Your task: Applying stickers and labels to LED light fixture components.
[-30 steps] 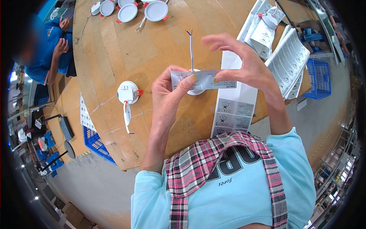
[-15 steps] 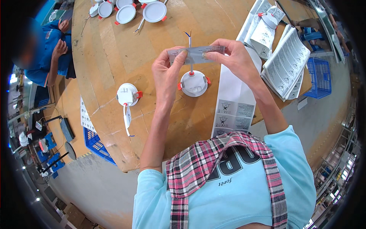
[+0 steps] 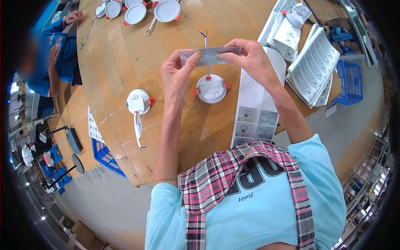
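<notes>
A silvery printed label [image 3: 209,57] is stretched between my two hands. My left hand [image 3: 181,68] pinches its left end, and my right hand [image 3: 250,58] grips the right end, thumbs on its face. Behind the label runs the white cable [image 3: 206,42] of a round downlight [image 3: 211,90], which lies back side up with red clips at its sides. The cable's bare wire ends stick out above the label. To the left lies a second downlight [image 3: 138,101], its cable [image 3: 138,128] bearing a label. Beside my right forearm is a strip of labels [image 3: 256,118] on white backing.
Several round downlights [image 3: 167,10] lie at the table's far side. Stacked label sheets [image 3: 313,66] fill the right corner, another downlight [image 3: 294,19] on sheets behind them. Blue baskets [image 3: 349,82] stand beyond the table edges. A person in blue [image 3: 58,54] is at the left.
Both hands and the label have shifted slightly left and away from me. The person at the left has raised an arm and moved a hand to the table edge.
</notes>
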{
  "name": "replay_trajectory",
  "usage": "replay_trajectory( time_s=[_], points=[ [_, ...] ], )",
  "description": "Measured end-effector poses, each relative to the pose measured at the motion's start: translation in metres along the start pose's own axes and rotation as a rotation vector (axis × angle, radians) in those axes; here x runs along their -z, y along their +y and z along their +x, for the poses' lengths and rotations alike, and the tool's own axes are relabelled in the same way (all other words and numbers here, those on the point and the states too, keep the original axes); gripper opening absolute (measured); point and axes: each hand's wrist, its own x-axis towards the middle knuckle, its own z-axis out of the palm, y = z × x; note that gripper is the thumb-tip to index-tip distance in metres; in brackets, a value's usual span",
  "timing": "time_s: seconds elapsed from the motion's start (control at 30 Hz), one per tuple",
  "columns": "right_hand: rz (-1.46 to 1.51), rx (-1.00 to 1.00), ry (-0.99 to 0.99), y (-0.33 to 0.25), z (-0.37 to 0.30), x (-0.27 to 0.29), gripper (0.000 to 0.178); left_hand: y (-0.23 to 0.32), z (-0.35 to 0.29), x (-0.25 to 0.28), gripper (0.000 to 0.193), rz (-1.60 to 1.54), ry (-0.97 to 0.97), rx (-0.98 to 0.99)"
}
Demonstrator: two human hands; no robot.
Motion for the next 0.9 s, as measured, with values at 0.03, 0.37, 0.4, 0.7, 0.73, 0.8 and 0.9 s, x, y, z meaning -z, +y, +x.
replay_trajectory(
  time_s=[0.03,0.37,0.4,0.7,0.73,0.8,0.9],
  points=[
    [0.013,0.004,-0.001,0.002,0.000,-0.001,0.022,0.000,0.000,0.000,0.019,-0.004,0.000,0.007],
    [0.021,0.018,0.007,0.005,0.005,-0.003,0.024,-0.008,0.006,0.001,0.017,-0.055,0.019,0.011],
    [0.021,0.017,0.009,0.007,0.005,-0.003,0.024,-0.009,0.006,0.001,0.017,-0.056,0.018,0.012],
    [0.055,0.021,0.006,0.011,0.006,-0.004,0.023,-0.010,0.007,0.001,0.016,-0.058,0.017,0.036],
    [0.062,0.028,0.009,0.012,0.007,-0.004,0.024,-0.011,0.007,0.000,0.016,-0.069,0.016,0.032],
    [0.069,0.036,0.010,0.015,0.007,-0.005,0.024,-0.011,0.007,0.000,0.016,-0.079,0.017,0.028],
    [0.116,0.086,-0.012,0.015,0.008,-0.004,0.028,-0.008,0.006,-0.001,0.015,-0.094,0.011,0.023]
  ],
)
